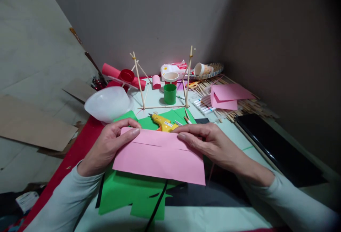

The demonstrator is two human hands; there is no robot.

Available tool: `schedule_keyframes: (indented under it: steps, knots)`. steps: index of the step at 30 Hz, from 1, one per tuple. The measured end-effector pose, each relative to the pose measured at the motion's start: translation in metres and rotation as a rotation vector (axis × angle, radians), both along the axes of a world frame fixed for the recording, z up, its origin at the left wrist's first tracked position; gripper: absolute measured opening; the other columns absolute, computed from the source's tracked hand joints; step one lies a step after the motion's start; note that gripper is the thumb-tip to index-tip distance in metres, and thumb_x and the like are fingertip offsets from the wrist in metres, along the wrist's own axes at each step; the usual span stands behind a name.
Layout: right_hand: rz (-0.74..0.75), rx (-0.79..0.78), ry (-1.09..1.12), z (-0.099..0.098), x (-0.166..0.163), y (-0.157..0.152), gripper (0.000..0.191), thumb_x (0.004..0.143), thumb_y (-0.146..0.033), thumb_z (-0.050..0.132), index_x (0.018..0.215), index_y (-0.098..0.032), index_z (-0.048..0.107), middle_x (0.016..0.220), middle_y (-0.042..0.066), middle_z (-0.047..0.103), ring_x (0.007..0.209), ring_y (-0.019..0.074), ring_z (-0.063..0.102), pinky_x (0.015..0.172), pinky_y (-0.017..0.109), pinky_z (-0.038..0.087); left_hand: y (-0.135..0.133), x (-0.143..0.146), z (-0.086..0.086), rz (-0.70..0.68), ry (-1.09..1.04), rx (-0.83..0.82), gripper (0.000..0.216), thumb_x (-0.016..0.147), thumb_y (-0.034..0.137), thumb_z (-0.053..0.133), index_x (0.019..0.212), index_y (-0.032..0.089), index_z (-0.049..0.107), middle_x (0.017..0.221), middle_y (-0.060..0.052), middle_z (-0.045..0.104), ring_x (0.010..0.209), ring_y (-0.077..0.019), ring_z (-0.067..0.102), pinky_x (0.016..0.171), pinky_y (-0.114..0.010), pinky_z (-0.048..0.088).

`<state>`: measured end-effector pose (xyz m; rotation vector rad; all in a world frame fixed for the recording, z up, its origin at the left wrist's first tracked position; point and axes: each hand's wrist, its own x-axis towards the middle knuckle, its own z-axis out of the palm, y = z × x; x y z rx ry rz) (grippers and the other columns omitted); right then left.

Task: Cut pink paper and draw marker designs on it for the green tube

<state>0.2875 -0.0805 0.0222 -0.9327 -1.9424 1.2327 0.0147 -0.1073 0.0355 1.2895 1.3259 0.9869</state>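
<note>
A sheet of pink paper (160, 159) is held up in front of me, with a crease or slit line running along its upper part. My left hand (114, 141) pinches its top left corner, thumb in front and fingers behind. At the top right edge, my right hand (206, 141) grips the same sheet in a similar pinch. Just beyond the paper's upper edge lies a yellow glue gun (163, 122), its lower part hidden. Green paper (122, 189) lies under the sheet, over dark paper (207, 193).
Behind the glue gun stands a stick frame (165, 108) around a green paper cylinder (169, 94). A white balloon (108, 103) is at left. Right are markers (205, 104), folded pink paper (230, 95), wooden sticks (255, 106) and a shiny black object (277, 150).
</note>
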Motion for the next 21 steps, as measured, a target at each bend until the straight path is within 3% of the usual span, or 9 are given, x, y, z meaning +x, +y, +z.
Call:
schedule_keyframes:
  steps: [6,11,16,21]
  knots:
    - [-0.002,-0.009,0.036,-0.009,0.003,0.004,0.036,0.097,-0.037,0.062,0.119,-0.016,0.081,0.083,0.004,0.078,0.064,0.0133,0.056,0.055,0.024,0.038,0.0,0.006,0.004,0.099,-0.038,-0.03,0.033,0.069,0.048,0.089,0.082,0.019,0.077,0.068,0.0,0.065,0.058,-0.0111,0.053,0.049,-0.016,0.039]
    - [0.033,-0.041,0.128,-0.016,0.004,0.007,0.033,0.097,-0.035,0.064,0.12,-0.018,0.081,0.098,0.006,0.08,0.074,0.0134,0.059,0.061,0.023,0.041,-0.001,0.0,0.0,0.12,-0.066,-0.046,0.036,0.069,0.049,0.089,0.089,0.02,0.08,0.07,-0.001,0.067,0.058,-0.0109,0.053,0.048,-0.016,0.04]
    - [0.02,-0.051,0.15,-0.019,0.002,0.007,0.031,0.096,-0.034,0.065,0.117,-0.019,0.082,0.069,0.0,0.068,0.058,0.0084,0.039,0.049,0.022,0.028,-0.001,-0.002,-0.003,0.125,-0.117,-0.062,0.033,0.072,0.046,0.088,0.092,0.021,0.079,0.072,-0.001,0.068,0.059,-0.0107,0.054,0.05,-0.016,0.039]
    - [-0.028,-0.066,0.161,-0.017,0.001,0.004,0.029,0.094,-0.035,0.066,0.113,-0.02,0.084,0.067,0.0,0.065,0.056,0.0086,0.036,0.048,0.023,0.026,0.002,-0.006,0.003,0.037,-0.05,-0.07,0.029,0.077,0.047,0.084,0.092,0.023,0.079,0.069,0.0,0.064,0.057,-0.012,0.051,0.049,-0.018,0.038]
